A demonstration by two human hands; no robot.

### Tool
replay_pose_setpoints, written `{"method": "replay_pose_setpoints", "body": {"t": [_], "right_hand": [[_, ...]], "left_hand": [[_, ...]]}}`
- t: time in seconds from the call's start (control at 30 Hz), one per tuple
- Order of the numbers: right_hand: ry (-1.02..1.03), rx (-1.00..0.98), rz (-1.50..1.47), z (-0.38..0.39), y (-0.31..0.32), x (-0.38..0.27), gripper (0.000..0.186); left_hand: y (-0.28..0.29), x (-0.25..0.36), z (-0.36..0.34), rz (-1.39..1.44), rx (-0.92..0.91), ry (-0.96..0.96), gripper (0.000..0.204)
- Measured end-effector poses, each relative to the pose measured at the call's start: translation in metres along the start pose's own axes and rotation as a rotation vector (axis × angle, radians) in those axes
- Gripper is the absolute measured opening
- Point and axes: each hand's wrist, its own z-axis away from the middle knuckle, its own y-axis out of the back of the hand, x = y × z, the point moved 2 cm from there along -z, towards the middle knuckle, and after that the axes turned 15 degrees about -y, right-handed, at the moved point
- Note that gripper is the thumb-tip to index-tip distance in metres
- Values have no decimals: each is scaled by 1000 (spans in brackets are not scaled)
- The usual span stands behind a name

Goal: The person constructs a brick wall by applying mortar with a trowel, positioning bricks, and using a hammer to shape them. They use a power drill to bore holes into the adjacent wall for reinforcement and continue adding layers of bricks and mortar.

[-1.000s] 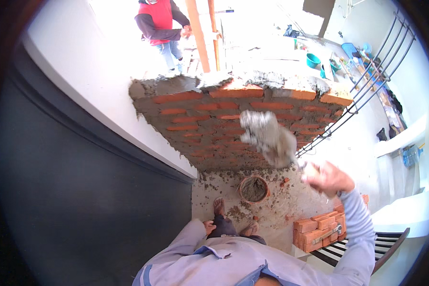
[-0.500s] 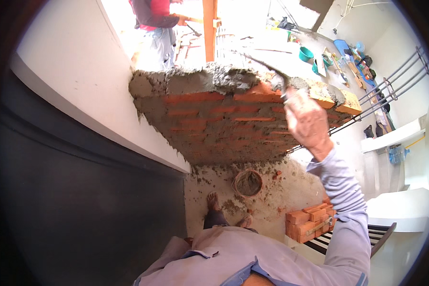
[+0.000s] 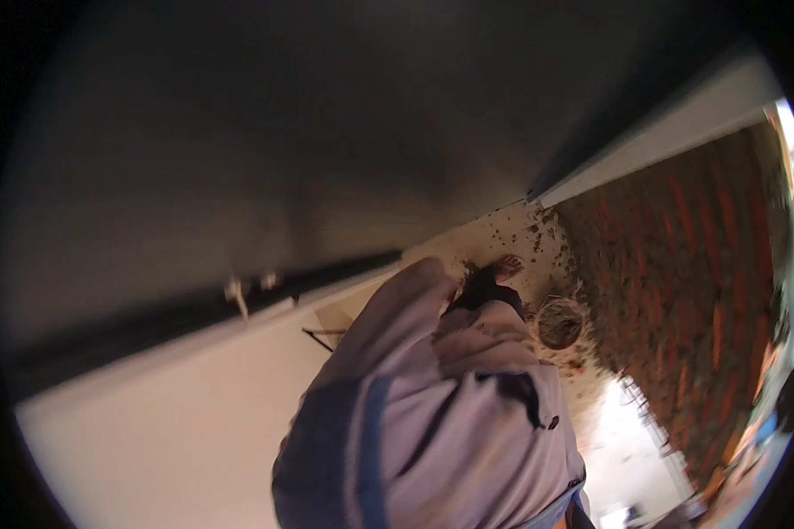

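Neither of my hands shows at this moment. My left arm (image 3: 388, 322), in a pale mauve sleeve with blue trim, hangs bent beside my body, and its hand is hidden. My right hand lies outside the picture, so whether it still holds the tool is hidden. On the right side rises the brick wall (image 3: 679, 282), its red courses smeared with grey mortar. A round bucket (image 3: 580, 333) with mortar in it stands on the floor at the wall's foot, close to my bare foot (image 3: 508, 267).
A large dark door panel (image 3: 265, 159) fills the upper left, with a metal handle (image 3: 238, 295) near its edge. Below it lies a white wall (image 3: 176, 414). Mortar splashes dot the floor (image 3: 516, 225). Bright light falls at lower right.
My view has swung left, from facing the brick wall to the dark door. My right hand with the slim dark tool on the wall top has left the picture, as has the other person.
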Motion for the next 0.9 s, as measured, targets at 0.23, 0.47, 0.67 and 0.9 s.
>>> {"method": "replay_pose_setpoints", "body": {"t": [0.23, 0.47, 0.67, 0.9], "right_hand": [[-126, -126, -237, 17, -8, -8, 40], [-345, -288, -576, 52, 1, -13, 41], [-585, -338, -1174, 102, 21, -46, 42], [-415, -298, -1624, 72, -11, -66, 26]], "left_hand": [[-26, 9, -6, 137, 165, 58, 32], [-39, 18, 0, 184, 265, 69, 31], [-9, 40, 1, 103, 271, -23, 30], [-14, -30, 23, 264, 471, -24, 37]]}}
